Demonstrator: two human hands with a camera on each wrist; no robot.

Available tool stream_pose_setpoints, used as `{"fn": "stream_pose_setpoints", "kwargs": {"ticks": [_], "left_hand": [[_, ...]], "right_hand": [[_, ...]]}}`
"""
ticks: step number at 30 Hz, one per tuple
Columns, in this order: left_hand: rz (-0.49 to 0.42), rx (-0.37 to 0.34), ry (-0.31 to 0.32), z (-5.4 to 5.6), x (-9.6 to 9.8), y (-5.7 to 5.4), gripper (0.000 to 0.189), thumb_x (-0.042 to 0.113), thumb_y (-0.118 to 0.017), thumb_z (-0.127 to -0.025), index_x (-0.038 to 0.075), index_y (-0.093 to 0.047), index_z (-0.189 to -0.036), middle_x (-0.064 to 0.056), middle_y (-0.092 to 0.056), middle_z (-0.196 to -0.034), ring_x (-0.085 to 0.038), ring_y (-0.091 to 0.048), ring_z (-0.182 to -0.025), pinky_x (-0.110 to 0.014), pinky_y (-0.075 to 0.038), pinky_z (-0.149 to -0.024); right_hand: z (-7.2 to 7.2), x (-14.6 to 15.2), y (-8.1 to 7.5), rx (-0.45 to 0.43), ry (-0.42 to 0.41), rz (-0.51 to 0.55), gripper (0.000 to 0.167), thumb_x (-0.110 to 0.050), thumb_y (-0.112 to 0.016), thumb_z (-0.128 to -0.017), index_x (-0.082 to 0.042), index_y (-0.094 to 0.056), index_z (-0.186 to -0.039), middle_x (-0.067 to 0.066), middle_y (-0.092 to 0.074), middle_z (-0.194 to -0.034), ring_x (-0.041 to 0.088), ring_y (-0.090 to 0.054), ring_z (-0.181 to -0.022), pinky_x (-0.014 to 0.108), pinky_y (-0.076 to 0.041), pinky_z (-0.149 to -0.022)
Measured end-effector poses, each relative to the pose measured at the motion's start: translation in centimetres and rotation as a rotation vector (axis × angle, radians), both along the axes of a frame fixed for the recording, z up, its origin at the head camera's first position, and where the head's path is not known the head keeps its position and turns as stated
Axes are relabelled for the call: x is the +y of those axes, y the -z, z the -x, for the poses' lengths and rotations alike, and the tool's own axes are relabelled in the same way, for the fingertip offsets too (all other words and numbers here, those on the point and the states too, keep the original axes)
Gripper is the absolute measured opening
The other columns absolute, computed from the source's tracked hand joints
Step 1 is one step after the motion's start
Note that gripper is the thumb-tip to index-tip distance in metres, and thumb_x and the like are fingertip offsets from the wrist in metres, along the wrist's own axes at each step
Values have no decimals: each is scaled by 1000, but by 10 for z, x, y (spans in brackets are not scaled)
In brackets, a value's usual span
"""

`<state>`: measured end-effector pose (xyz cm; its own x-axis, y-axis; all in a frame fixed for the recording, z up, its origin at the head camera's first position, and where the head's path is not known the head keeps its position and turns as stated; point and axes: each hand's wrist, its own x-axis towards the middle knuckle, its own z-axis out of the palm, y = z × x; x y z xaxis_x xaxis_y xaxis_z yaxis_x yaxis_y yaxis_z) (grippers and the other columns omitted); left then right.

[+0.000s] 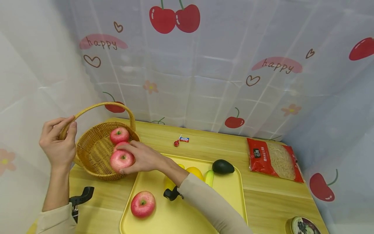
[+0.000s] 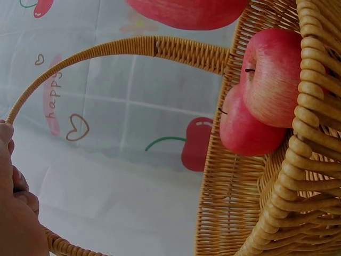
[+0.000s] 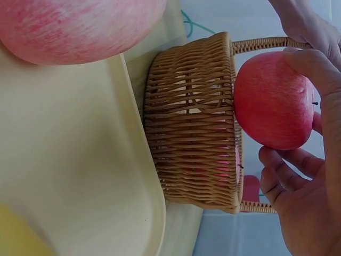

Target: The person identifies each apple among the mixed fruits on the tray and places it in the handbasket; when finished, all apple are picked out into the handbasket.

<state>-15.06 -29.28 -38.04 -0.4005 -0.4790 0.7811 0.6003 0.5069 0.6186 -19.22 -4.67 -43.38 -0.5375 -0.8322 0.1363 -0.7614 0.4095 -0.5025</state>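
Observation:
My left hand [image 1: 59, 142] grips the arched handle [image 1: 100, 104] of a wicker basket [image 1: 93, 152] at the left. In my right hand [image 1: 143, 157] is a red apple [image 1: 119, 163], held over the basket's near right rim with thumb and fingers around it. The right wrist view shows this held apple [image 3: 274, 101] beside the rim. Two more apples, a back one [image 1: 119, 134] and one partly hidden by the right hand, lie inside the basket; the left wrist view shows an upper apple [image 2: 274, 77] overlapping a lower apple [image 2: 248, 128].
A yellow tray [image 1: 172, 219] holds another apple [image 1: 143, 204], an avocado [image 1: 223, 166] and yellow fruit [image 1: 209, 178] partly behind the right arm. Behind it lie a lollipop [image 1: 176, 143] and a small wrapped candy [image 1: 184, 139]. Rightward are a red food packet [image 1: 274, 159] and a round container [image 1: 305, 226].

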Motion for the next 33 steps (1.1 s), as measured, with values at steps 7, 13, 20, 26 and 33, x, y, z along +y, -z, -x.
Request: {"fn": "stream_pose_setpoints", "kwargs": {"ticks": [7,13,20,26,33], "left_hand": [[-12,3,8,0,-2,1,15,1,-73,-89,-9,-76,-99,-5,-68,-102,-8,-58,-96,-11,-46,-75],[2,2,6,1,-2,1,15,2,-73,-89,-8,-77,-100,-3,-68,-103,-8,-58,-96,-11,-47,-75],[10,9,-2,2,-2,1,15,3,-73,-89,-7,-77,-99,-4,-68,-103,-7,-59,-96,-11,-46,-75],[13,9,-3,1,-3,2,15,3,-74,-89,-7,-77,-99,-4,-68,-103,-7,-59,-96,-11,-46,-75],[11,5,1,0,-1,2,15,2,-73,-89,-7,-77,-100,-5,-68,-103,-7,-59,-96,-10,-47,-76]], "right_hand": [[5,-8,0,-1,9,-10,75,-61,-74,-79,-36,-46,-144,-10,-49,-131,0,-46,-113,12,-42,-90],[7,-12,1,-1,20,-29,77,-63,-74,-79,-34,-46,-145,-9,-49,-134,1,-48,-113,13,-42,-92],[8,-17,4,29,37,-54,78,-67,-72,-79,-34,-45,-146,-10,-49,-137,1,-48,-116,15,-43,-95],[8,-21,6,33,52,-81,78,-68,-71,-79,-36,-46,-146,-11,-47,-140,2,-48,-118,17,-44,-95],[8,-25,9,29,64,-91,80,-67,-71,-79,-35,-44,-147,-10,-47,-141,2,-48,-119,17,-44,-96]]}}
